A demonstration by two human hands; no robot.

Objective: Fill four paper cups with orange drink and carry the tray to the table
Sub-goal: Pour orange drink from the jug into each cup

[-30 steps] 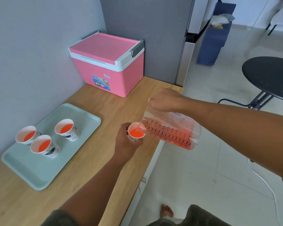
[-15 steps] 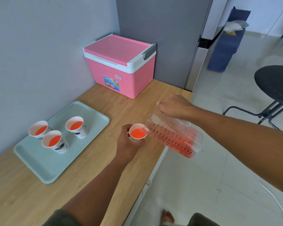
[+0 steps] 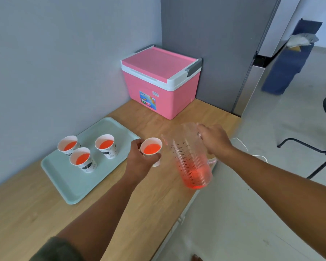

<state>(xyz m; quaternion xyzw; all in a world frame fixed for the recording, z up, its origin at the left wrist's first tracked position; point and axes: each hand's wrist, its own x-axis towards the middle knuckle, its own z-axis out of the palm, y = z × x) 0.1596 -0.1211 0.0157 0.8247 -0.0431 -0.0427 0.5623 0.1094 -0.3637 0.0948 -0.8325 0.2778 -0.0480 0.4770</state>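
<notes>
Your right hand (image 3: 214, 140) clasps the clear ribbed measuring jug (image 3: 191, 157), upright at the light wooden counter (image 3: 158, 204) edge; bump it and it tips floorward. Your left hand (image 3: 139, 161) grips the fourth filled paper cup (image 3: 151, 150), near the mint plastic tray (image 3: 68, 185); squeezing spills it. A pink cooler box (image 3: 164, 87) fills the grey-walled corner.

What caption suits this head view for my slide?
Left hand holds the fourth cup; right hand holds the jug upright.
</notes>
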